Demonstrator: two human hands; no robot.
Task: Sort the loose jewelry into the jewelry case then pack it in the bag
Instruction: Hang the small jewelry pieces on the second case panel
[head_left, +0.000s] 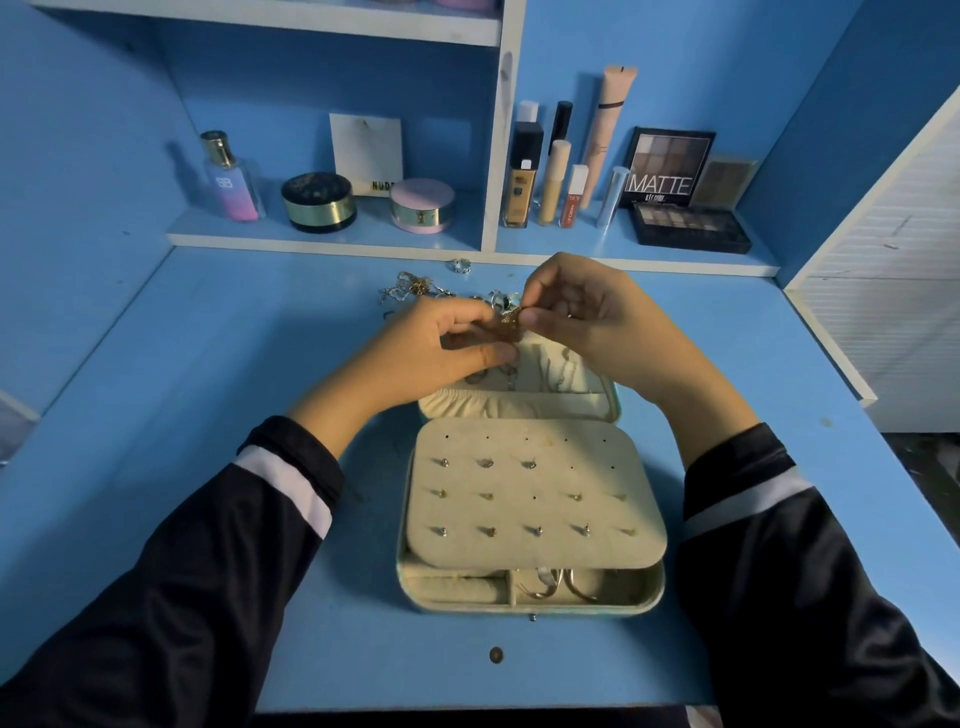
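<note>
Head view: left hand (441, 348) and right hand (597, 322) pinch a small gold piece (511, 325) between them above the far half of the open jewelry case (401, 561), loose jewelry (415, 288) just beyond, blue desk (208, 364) spreading either side.

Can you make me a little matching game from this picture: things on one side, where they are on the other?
Things: 1 gold jewelry piece; 2 stud earrings; 3 perfume bottle; 4 loose ring.
Places: A left end of the shelf; B on the desk near the shelf; C pinched between left hand and right hand; D in the cream panel of the jewelry case.
Pairs: 1-C, 2-D, 3-A, 4-B.
</note>
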